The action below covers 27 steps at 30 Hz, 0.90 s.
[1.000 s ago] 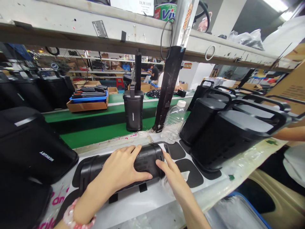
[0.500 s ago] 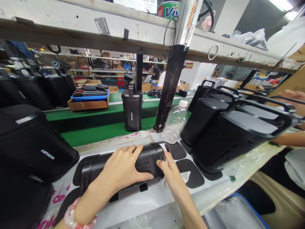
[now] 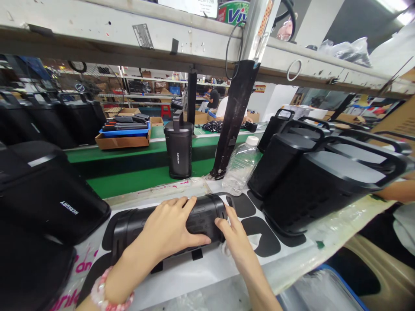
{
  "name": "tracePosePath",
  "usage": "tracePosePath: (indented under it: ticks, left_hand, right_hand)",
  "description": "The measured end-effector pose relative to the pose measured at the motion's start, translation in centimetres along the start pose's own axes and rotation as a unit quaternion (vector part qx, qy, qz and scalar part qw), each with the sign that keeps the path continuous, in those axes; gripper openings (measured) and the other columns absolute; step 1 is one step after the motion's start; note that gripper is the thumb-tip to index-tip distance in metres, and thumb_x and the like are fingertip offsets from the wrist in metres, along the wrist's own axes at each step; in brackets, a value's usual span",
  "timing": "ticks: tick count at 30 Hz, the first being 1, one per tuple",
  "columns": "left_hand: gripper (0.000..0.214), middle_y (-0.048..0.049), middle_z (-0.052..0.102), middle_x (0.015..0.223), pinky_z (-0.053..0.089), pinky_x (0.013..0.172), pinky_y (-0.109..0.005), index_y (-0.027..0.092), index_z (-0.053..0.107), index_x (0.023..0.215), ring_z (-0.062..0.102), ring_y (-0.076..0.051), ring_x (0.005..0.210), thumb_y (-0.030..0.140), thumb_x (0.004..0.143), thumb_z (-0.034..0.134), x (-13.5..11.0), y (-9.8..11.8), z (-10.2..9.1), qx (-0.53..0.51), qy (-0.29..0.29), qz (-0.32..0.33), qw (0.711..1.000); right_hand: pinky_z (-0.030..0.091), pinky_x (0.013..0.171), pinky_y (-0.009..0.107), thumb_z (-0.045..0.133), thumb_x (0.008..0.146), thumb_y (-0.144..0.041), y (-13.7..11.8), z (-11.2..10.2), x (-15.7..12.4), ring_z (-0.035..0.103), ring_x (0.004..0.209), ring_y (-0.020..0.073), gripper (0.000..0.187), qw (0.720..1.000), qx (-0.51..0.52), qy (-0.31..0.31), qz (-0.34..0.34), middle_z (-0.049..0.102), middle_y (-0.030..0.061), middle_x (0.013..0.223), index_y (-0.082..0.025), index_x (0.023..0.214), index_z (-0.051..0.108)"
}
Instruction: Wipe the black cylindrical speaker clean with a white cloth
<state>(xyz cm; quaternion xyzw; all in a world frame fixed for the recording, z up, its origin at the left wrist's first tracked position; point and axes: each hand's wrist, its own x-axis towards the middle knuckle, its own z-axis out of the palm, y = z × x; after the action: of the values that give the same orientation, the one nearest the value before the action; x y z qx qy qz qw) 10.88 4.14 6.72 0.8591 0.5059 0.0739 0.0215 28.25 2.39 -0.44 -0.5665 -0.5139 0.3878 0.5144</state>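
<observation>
A black portable speaker [image 3: 204, 218] lies on its side on the bench before me. My left hand [image 3: 168, 226] spans its middle, thumb on the near side and fingers over the top. At the speaker's right end, my right hand [image 3: 231, 226] has its thumb against the near edge and its fingers around the end face, partly hidden. A crumpled white piece, perhaps cloth or tissue [image 3: 256, 242], shows beside and under the right hand. Flat black rounded pads [image 3: 264, 235] on a white sheet [image 3: 184, 285] lie under and around the speaker.
Black speakers with handles stand close on the right [image 3: 324, 185] and left [image 3: 58, 194]. A clear plastic bottle [image 3: 241, 166] leans near the dark post [image 3: 233, 116]. Behind runs a green conveyor [image 3: 129, 172] bearing another speaker [image 3: 178, 149]. Above is a shelf beam [image 3: 113, 32]. A co-worker's arm [image 3: 397, 190] shows at right.
The whole view has shifted slightly to the right in the picture. Both hands stay in nearly the same place on the speaker.
</observation>
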Motion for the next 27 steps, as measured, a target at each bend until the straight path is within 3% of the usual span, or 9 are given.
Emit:
tracePosePath:
  ticks: [27]
  left_hand:
    - [0.081,-0.0161,0.062,0.126,0.052,0.09,-0.049,0.011,0.052,0.132,0.062,-0.037,0.107,0.063,0.072,0.066,-0.02,0.1,-0.41,0.004,0.003,0.001,1.0]
  right_hand:
    - [0.037,0.102,0.037,0.048,0.077,-0.041,-0.31,0.14,-0.07,0.049,0.116,0.0251,0.053,1.0,-0.003,0.003,0.001,0.054,0.008,0.122,-0.019,0.124,0.056]
